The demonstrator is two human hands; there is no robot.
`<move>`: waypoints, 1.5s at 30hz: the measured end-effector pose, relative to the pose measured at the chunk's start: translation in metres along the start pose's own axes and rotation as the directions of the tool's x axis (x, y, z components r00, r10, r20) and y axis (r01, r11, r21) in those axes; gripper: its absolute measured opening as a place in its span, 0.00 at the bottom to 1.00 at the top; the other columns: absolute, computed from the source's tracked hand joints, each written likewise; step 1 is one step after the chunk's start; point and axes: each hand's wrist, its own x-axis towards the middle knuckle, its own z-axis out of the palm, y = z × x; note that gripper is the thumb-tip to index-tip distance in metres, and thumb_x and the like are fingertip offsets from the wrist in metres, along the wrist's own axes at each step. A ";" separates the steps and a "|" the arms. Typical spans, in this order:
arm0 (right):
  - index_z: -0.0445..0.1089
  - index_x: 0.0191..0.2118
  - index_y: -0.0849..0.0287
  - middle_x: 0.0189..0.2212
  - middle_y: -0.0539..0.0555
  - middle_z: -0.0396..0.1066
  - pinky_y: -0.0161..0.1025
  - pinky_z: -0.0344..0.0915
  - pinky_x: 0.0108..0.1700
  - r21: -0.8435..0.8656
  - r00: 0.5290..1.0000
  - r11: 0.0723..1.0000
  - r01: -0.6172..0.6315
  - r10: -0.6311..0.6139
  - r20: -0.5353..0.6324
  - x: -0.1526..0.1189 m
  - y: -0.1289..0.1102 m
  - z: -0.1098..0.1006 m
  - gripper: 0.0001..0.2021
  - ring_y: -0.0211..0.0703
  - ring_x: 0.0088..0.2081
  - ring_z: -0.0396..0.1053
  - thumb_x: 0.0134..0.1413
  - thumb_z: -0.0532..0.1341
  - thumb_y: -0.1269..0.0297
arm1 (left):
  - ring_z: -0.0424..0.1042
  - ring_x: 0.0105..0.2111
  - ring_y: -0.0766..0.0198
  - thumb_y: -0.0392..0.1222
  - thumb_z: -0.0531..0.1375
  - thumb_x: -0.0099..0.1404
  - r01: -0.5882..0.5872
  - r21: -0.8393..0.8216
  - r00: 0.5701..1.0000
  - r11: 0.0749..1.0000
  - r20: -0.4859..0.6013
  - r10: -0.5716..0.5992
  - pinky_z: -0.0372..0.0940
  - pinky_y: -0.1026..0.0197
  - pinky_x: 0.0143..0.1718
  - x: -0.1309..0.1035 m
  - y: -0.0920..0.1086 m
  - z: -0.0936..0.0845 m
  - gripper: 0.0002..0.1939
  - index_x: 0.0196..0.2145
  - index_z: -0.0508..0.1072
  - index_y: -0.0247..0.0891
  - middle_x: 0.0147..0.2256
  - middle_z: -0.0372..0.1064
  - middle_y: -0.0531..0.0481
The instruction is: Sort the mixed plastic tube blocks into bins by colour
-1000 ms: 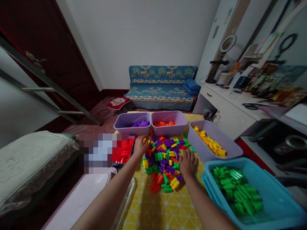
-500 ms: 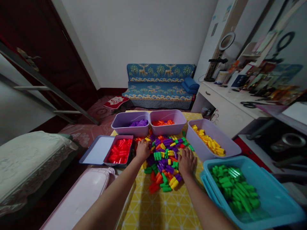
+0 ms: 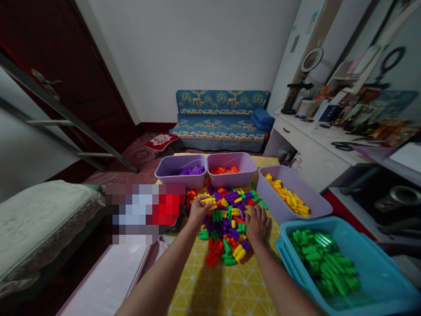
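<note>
A heap of mixed purple, green, yellow, orange and red plastic pieces (image 3: 226, 224) lies on the yellow patterned tablecloth (image 3: 197, 281). At the heap's left side my left hand (image 3: 198, 210) pinches a yellow piece (image 3: 208, 200) between thumb and fingers. My right hand (image 3: 257, 224) rests palm down at the heap's right edge, fingers spread, with nothing seen in it. Behind the heap stand a lilac bin (image 3: 180, 179) of purple pieces and another (image 3: 232, 177) of orange ones. Yellow pieces fill part of a lilac bin (image 3: 279, 210) at the right.
A blue tub (image 3: 378, 272) with green pieces stands at the near right. Left of the heap, a blurred-out patch covers a box of red pieces (image 3: 166, 210). A pink lid (image 3: 108, 272) lies at the lower left. Beyond the table is a blue sofa (image 3: 220, 120).
My left hand has closed on a yellow piece and shifted slightly to the right. My right hand stays almost in place. The box of red pieces is now pixelated.
</note>
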 end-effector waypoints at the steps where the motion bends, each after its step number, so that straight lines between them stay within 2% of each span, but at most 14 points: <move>1: 0.65 0.60 0.59 0.65 0.59 0.57 0.56 0.46 0.63 0.002 1.000 1.000 0.000 0.000 0.000 0.000 0.000 -0.001 0.23 0.53 0.66 0.47 0.65 0.46 0.60 | 0.75 0.26 0.65 0.33 0.73 0.47 0.050 -0.047 0.999 0.998 0.004 -0.050 0.71 0.65 0.30 -0.001 -0.001 0.005 0.19 0.35 0.70 0.35 0.28 0.75 0.50; 4: 0.64 0.60 0.59 0.65 0.60 0.57 0.56 0.47 0.62 0.007 1.000 1.000 -0.004 0.004 0.006 0.000 -0.002 -0.005 0.23 0.54 0.66 0.48 0.65 0.45 0.60 | 0.75 0.25 0.67 0.37 0.71 0.52 0.108 -0.059 0.994 0.992 0.016 -0.108 0.71 0.66 0.28 -0.005 -0.003 0.015 0.15 0.33 0.70 0.34 0.28 0.75 0.49; 8: 0.65 0.60 0.60 0.65 0.61 0.56 0.56 0.46 0.62 0.008 1.000 1.000 -0.011 0.010 0.030 0.000 -0.002 -0.010 0.23 0.54 0.66 0.48 0.65 0.45 0.60 | 0.69 0.17 0.71 0.44 0.68 0.58 0.186 -0.021 0.982 0.982 0.041 -0.185 0.65 0.70 0.19 -0.007 -0.008 0.029 0.11 0.32 0.71 0.36 0.23 0.72 0.53; 11: 0.64 0.60 0.59 0.65 0.60 0.56 0.55 0.46 0.63 0.011 0.999 1.000 -0.002 0.002 0.052 0.000 -0.001 -0.010 0.23 0.53 0.67 0.47 0.65 0.44 0.62 | 0.66 0.14 0.72 0.46 0.67 0.60 0.228 0.019 0.970 0.973 0.083 -0.229 0.61 0.71 0.16 -0.005 -0.011 0.049 0.11 0.30 0.71 0.36 0.21 0.70 0.54; 14: 0.63 0.61 0.58 0.65 0.60 0.56 0.56 0.45 0.63 0.014 0.998 1.000 -0.011 0.010 0.069 0.000 0.000 -0.010 0.23 0.52 0.67 0.47 0.65 0.44 0.63 | 0.69 0.17 0.70 0.42 0.66 0.60 0.250 0.034 0.952 0.968 0.172 -0.252 0.65 0.69 0.19 -0.003 -0.009 0.080 0.09 0.35 0.72 0.35 0.24 0.72 0.51; 18: 0.63 0.60 0.63 0.65 0.65 0.56 0.56 0.48 0.62 0.019 0.999 1.000 0.014 -0.014 0.035 0.000 0.000 -0.011 0.23 0.56 0.65 0.50 0.64 0.46 0.62 | 0.74 0.23 0.67 0.36 0.66 0.59 0.269 0.016 0.911 0.963 0.320 -0.259 0.71 0.64 0.28 -0.003 0.001 0.130 0.12 0.41 0.72 0.34 0.30 0.75 0.47; 21: 0.65 0.59 0.61 0.64 0.64 0.58 0.55 0.49 0.62 0.028 1.000 0.999 0.020 -0.020 0.023 -0.001 0.000 -0.014 0.22 0.55 0.65 0.50 0.64 0.46 0.63 | 0.76 0.28 0.64 0.32 0.64 0.58 0.287 -0.013 0.876 0.958 0.408 -0.257 0.72 0.60 0.34 -0.004 0.006 0.165 0.13 0.43 0.72 0.33 0.34 0.76 0.43; 26: 0.62 0.61 0.59 0.65 0.61 0.57 0.56 0.47 0.64 -0.006 0.998 1.000 0.000 0.001 0.058 -0.004 -0.001 -0.018 0.23 0.53 0.66 0.49 0.64 0.44 0.65 | 0.78 0.31 0.62 0.28 0.58 0.58 0.397 -0.117 0.821 0.910 0.490 -0.295 0.72 0.58 0.39 0.000 0.004 0.206 0.17 0.46 0.70 0.32 0.39 0.75 0.40; 31: 0.61 0.62 0.59 0.66 0.60 0.55 0.55 0.48 0.63 -0.032 0.999 0.999 0.009 -0.008 0.042 -0.005 0.000 -0.017 0.25 0.53 0.67 0.49 0.64 0.41 0.68 | 0.77 0.30 0.64 0.28 0.56 0.60 0.396 -0.152 0.827 0.906 0.488 -0.279 0.72 0.59 0.40 0.004 0.008 0.223 0.19 0.49 0.68 0.33 0.44 0.74 0.41; 36: 0.61 0.63 0.58 0.67 0.60 0.53 0.55 0.48 0.63 -0.044 0.997 0.999 0.011 -0.007 0.072 -0.004 0.001 -0.014 0.25 0.53 0.67 0.49 0.64 0.42 0.67 | 0.77 0.30 0.65 0.31 0.60 0.59 0.411 -0.127 0.821 0.903 0.483 -0.305 0.71 0.62 0.38 0.003 0.015 0.232 0.22 0.52 0.65 0.35 0.43 0.73 0.43; 42: 0.61 0.63 0.57 0.68 0.60 0.51 0.56 0.46 0.64 -0.057 0.997 0.998 0.014 -0.009 0.082 -0.004 0.002 -0.010 0.25 0.53 0.68 0.46 0.64 0.43 0.67 | 0.77 0.34 0.61 0.34 0.61 0.59 0.452 -0.033 0.789 0.891 0.481 -0.383 0.71 0.61 0.37 0.005 0.012 0.240 0.21 0.51 0.66 0.30 0.47 0.70 0.34; 45: 0.61 0.63 0.57 0.67 0.60 0.52 0.55 0.47 0.64 -0.041 0.996 0.999 0.010 -0.006 0.084 -0.004 0.002 -0.010 0.25 0.53 0.67 0.47 0.64 0.43 0.68 | 0.77 0.35 0.60 0.34 0.62 0.59 0.449 -0.023 0.784 0.893 0.489 -0.382 0.70 0.61 0.37 0.005 0.014 0.240 0.24 0.53 0.65 0.32 0.49 0.68 0.34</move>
